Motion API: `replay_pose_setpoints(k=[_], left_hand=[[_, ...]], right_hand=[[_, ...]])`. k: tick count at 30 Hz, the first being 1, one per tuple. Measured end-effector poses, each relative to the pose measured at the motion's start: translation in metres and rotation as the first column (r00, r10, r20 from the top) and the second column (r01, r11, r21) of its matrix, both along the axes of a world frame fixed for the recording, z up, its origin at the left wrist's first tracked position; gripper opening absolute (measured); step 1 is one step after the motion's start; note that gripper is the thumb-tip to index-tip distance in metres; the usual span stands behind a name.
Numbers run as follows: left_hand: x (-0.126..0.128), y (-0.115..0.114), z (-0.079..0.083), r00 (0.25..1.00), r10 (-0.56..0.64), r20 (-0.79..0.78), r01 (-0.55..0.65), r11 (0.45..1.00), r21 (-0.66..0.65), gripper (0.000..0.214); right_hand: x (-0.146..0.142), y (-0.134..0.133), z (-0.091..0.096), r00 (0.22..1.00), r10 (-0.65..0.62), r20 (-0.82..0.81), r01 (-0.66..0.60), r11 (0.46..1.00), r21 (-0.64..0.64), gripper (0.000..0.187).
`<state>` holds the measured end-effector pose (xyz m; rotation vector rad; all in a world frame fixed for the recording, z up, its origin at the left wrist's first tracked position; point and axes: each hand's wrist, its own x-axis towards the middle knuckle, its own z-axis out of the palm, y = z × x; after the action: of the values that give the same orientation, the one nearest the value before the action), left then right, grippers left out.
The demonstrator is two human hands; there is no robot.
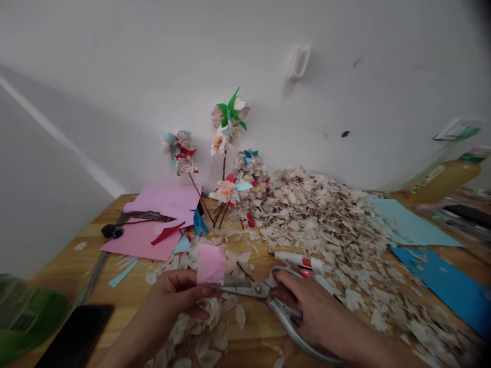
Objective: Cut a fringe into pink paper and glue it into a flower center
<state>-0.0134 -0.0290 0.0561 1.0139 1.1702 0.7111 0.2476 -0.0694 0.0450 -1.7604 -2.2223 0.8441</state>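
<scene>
Blurred green bag (26,317) at the left frame edge; black phone (74,337) at the near edge of the wooden tabletop (92,278). Pink sheets (138,240) lie behind. Left hand (172,299) pinches a fringed pink paper piece (210,264). Paper flowers on twig stems (226,128) stand against the wall. Steel scissors (264,296) sit between the hands, blades at the paper's lower edge, right hand (318,312) clamped on the handles, hands just apart. Glue stick (299,261) lies just beyond. Paper scrap pile (326,230) crowds the right side, leaving little room; blue card (441,286) runs off the right frame edge.
</scene>
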Motion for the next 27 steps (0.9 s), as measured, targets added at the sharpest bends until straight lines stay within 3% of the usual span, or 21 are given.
replay_pose_setpoints(k=[11,27], left_hand=[[0.0028,-0.0004,0.0025,0.995,0.012,0.094,-0.008,0.999,-0.042,0.015],[0.0028,-0.0016,0.0032,0.999,-0.015,-0.050,0.017,0.999,0.029,0.012]], right_hand=[[0.0028,-0.0036,0.0008,0.999,0.023,-0.044,-0.024,0.999,-0.030,0.063],[0.0037,-0.0032,0.0022,0.999,0.016,-0.029,-0.018,0.995,-0.097,0.050]])
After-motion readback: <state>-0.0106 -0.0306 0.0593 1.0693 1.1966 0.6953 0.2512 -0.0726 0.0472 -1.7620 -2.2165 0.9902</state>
